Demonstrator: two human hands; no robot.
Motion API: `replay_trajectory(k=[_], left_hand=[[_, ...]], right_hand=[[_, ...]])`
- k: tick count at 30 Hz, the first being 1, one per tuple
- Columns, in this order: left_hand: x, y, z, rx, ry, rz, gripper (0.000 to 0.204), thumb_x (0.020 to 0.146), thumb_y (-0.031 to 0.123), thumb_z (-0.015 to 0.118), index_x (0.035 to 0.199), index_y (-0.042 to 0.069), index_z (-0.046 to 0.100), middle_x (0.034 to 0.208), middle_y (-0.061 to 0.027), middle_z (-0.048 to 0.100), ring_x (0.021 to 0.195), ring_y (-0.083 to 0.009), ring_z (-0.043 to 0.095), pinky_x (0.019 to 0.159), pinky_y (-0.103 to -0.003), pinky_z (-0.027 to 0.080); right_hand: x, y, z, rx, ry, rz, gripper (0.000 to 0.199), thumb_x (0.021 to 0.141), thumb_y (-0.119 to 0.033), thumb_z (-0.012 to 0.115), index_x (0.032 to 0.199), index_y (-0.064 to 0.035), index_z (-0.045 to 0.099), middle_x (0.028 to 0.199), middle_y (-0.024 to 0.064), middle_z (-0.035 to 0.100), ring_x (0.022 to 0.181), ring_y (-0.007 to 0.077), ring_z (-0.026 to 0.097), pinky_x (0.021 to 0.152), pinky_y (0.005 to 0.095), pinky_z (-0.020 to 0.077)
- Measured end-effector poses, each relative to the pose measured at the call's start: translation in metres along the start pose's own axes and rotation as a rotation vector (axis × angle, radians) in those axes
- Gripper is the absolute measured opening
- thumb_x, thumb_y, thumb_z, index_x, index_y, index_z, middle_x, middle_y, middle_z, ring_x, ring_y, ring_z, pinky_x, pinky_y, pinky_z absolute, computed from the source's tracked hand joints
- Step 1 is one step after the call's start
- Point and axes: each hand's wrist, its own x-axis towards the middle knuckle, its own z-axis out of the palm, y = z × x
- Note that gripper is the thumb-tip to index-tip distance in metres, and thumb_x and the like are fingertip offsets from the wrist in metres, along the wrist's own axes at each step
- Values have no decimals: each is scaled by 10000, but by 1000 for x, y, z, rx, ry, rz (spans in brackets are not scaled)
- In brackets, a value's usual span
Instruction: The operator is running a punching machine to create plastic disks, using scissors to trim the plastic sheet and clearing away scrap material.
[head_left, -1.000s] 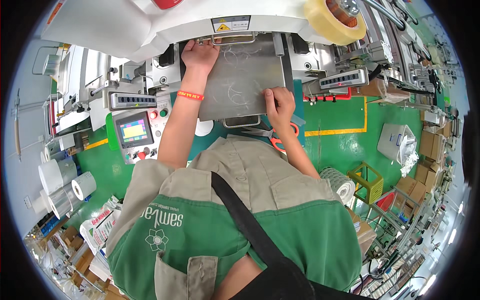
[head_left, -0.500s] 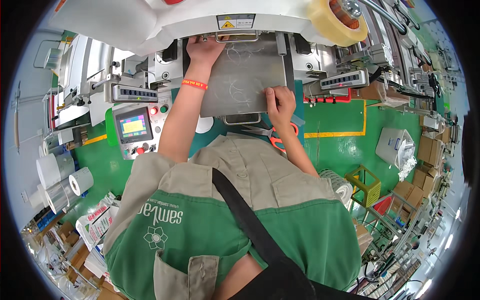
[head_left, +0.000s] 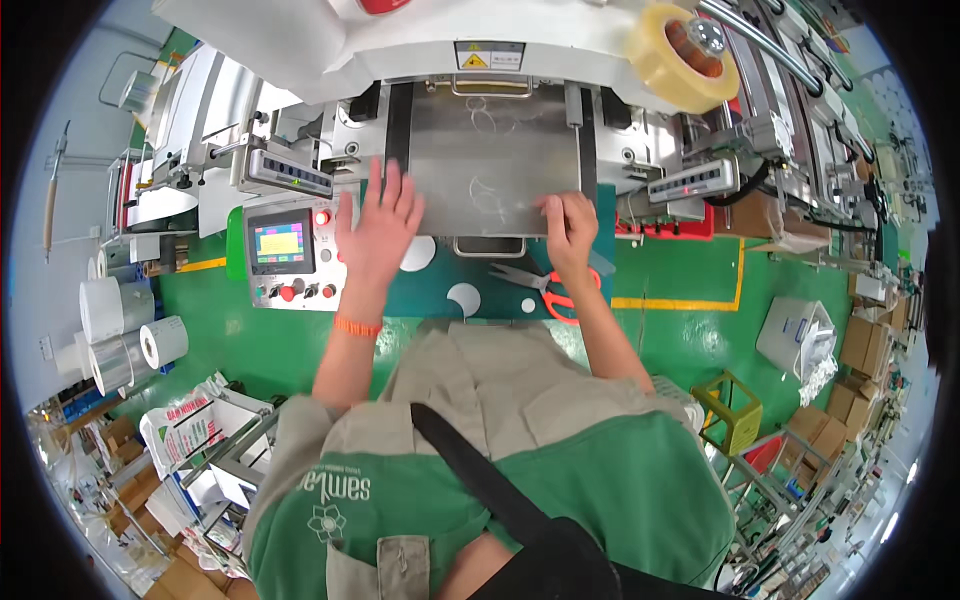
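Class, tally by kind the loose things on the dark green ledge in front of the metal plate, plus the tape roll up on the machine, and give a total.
White cutouts: 3
Scissors: 1
Tape roll: 1
Total: 5

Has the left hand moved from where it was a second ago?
Yes. The left hand has come back from the metal plate's far edge to its near left corner.
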Motion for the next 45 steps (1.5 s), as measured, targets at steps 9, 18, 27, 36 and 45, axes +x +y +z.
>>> replay_trajectory(k=[9, 18, 27, 36, 45], left_hand=[[-122, -45, -54, 547, 416, 15, 538, 867, 359, 480, 1311, 78, 367, 1179, -70, 504, 1053, -218, 499, 900, -359, 395], [-225, -55, -86, 1074, 299, 103, 106, 782, -16, 633, 888, -9, 634, 1001, -81, 580, 950, -144, 548, 785, -245, 442], [-283, 12, -65, 1530, 390, 638, 32, 788, 0, 631, 810, 3, 609, 944, -65, 566, 876, -138, 525, 795, -248, 412], [-285, -11, -76, 1252, 502, 312, 31, 850, 56, 595, 868, 38, 579, 939, -21, 586, 818, -62, 510, 730, -207, 401], [-214, -35, -50, 1304, 439, 266, 21, 846, 25, 581, 866, 29, 578, 977, -32, 582, 823, -65, 521, 737, -208, 411]], right_hand=[[-49, -33, -4, 234, -34, -79, 86, 796, -70, 548, 763, -14, 604, 704, 87, 564, 712, 236, 503, 673, 325, 401], [-225, -115, 43, 531, -523, 409, 197, 880, -141, 524, 782, 14, 597, 732, 72, 570, 665, 159, 526, 605, 280, 413], [-171, -39, 137, -123, -322, 154, 305, 737, -260, 678, 948, -50, 613, 823, 78, 564, 750, 248, 541, 648, 340, 457], [-127, -4, 180, -574, -306, 26, 579, 601, -330, 767, 1079, -83, 552, 1085, 67, 475, 989, 289, 474, 782, 402, 455], [-102, 9, 179, -380, -598, 179, 584, 621, -285, 763, 1091, -94, 474, 1111, 105, 512, 1027, 317, 509, 791, 402, 462]])
